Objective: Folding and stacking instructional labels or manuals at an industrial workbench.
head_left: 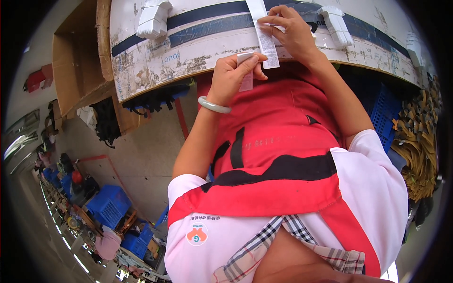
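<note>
Two fingers and the thumb of the left hand (232, 75) close on a small folded white strip (246, 58), thin and label-like, whose lower part hangs beneath the grip. The right hand (289, 34) is half curled, its fingertips meeting the long, flat white strip with small dark print (265, 40); whether they pinch it or only rest on it, I cannot tell. That long strip runs down across the worktop, its printed lower end reaching past the front edge, just beside the left fingertips.

Both strips look very light and limp, probably smooth woven tape or coated paper, so they should bend readily, crease under pressure and perhaps slide against one another. A flat pinch of thumb and forefinger near an end or across both edges would likely suit them best; a grip far from the end would probably let it droop.

Around the left wrist sits a pale, smooth, round bangle (214, 104). Beneath the hands is a scuffed white worktop with dark blue bands (196, 57). Farther out lie a tied white bundle of strips (154, 20) on the left and a similar white bundle (336, 27) on the right.
</note>
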Action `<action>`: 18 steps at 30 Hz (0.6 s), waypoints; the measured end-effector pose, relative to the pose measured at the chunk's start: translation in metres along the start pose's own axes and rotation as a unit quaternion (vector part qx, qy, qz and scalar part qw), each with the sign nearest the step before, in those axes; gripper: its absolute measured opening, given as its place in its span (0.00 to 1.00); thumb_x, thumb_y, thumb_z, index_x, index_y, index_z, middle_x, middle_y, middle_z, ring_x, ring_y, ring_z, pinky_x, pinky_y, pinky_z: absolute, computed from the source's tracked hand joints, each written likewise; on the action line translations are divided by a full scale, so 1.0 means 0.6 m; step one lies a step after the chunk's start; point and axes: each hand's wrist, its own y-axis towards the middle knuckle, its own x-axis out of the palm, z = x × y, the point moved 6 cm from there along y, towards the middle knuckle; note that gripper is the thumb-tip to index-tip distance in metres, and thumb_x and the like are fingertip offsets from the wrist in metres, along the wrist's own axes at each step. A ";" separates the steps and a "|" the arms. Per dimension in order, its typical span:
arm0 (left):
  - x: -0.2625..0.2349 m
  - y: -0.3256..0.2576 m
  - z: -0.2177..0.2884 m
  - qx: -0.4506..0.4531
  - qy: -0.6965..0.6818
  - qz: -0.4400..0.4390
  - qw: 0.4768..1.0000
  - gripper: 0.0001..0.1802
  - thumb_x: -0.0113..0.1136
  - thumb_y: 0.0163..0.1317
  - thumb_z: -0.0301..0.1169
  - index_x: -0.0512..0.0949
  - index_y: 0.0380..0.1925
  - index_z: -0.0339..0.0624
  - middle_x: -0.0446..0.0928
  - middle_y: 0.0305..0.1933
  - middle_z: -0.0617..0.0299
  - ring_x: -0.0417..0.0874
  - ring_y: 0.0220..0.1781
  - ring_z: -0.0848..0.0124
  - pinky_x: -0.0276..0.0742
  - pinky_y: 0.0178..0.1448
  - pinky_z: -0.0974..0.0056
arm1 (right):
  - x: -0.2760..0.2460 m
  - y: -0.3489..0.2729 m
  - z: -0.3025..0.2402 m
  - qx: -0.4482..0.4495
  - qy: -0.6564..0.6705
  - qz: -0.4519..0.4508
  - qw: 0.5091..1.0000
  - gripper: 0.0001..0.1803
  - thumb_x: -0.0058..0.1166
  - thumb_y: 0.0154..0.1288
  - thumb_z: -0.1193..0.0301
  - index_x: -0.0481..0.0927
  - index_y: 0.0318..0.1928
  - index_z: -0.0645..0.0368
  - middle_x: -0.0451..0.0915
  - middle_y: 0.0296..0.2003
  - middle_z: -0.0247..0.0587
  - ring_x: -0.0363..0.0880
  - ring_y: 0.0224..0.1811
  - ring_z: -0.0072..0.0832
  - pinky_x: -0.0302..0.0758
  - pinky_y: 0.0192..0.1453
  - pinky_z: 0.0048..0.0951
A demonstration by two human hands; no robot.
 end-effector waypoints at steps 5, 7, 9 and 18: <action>-0.039 0.000 0.017 0.097 0.202 0.146 0.964 0.08 0.61 0.68 0.29 0.85 0.40 0.38 0.76 0.26 0.65 0.72 0.23 0.77 0.68 0.30 0.71 | 0.018 -0.014 -0.008 -0.010 0.028 -0.041 0.999 0.09 0.65 0.61 0.71 0.88 0.43 0.51 0.79 0.43 0.33 0.79 0.45 0.30 0.76 0.49 0.29; -0.039 0.004 0.034 0.169 0.250 0.159 0.940 0.07 0.62 0.67 0.29 0.85 0.40 0.37 0.76 0.26 0.64 0.72 0.25 0.77 0.68 0.31 0.71 | 0.019 -0.010 -0.012 0.032 0.087 -0.061 0.994 0.10 0.66 0.60 0.71 0.88 0.43 0.50 0.78 0.43 0.33 0.79 0.44 0.30 0.76 0.48 0.28; -0.034 0.000 0.050 0.220 0.287 0.169 0.917 0.07 0.64 0.65 0.28 0.85 0.41 0.38 0.77 0.29 0.62 0.74 0.31 0.75 0.69 0.36 0.70 | 0.005 -0.003 -0.025 0.007 0.054 0.002 0.999 0.10 0.66 0.59 0.71 0.88 0.43 0.51 0.78 0.42 0.33 0.78 0.43 0.28 0.76 0.48 0.27; -0.023 0.009 0.063 0.290 0.329 0.198 0.877 0.08 0.68 0.60 0.25 0.85 0.39 0.38 0.83 0.36 0.58 0.82 0.38 0.70 0.76 0.42 0.68 | 0.012 -0.015 -0.023 0.049 0.145 -0.083 0.985 0.08 0.64 0.62 0.74 0.87 0.42 0.57 0.76 0.42 0.30 0.74 0.39 0.19 0.73 0.43 0.21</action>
